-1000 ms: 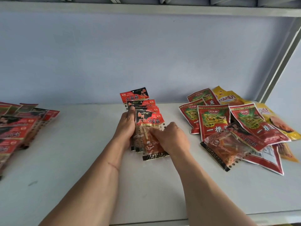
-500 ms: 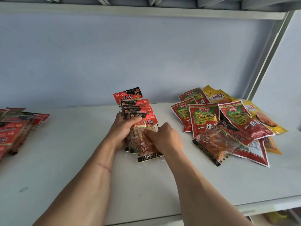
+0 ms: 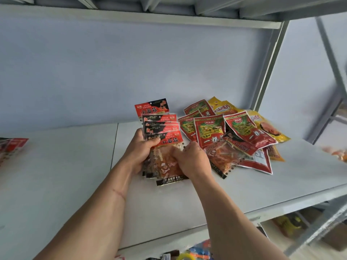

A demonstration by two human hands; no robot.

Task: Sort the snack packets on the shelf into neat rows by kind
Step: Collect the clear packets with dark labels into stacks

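Note:
A fanned stack of red-and-black snack packets (image 3: 159, 126) with clear lower halves stands tilted on the white shelf (image 3: 65, 166) at the middle. My left hand (image 3: 139, 151) grips the stack from its left side, thumb across the front packet. My right hand (image 3: 189, 159) pinches the front packet's clear lower part. To the right lies a loose heap of red-and-green packets (image 3: 209, 131), one more red-and-black packet (image 3: 223, 156) and yellow packets (image 3: 223, 107) at the back.
A row of red packets (image 3: 13, 147) shows at the left edge of the shelf. A grey upright post (image 3: 270, 68) bounds the shelf at the right. Coloured items (image 3: 197, 252) lie on a lower level below the front edge.
The view has swung right and closer, so the left row has nearly left the frame. Both hands keep their hold on the stack, which stands a little more upright.

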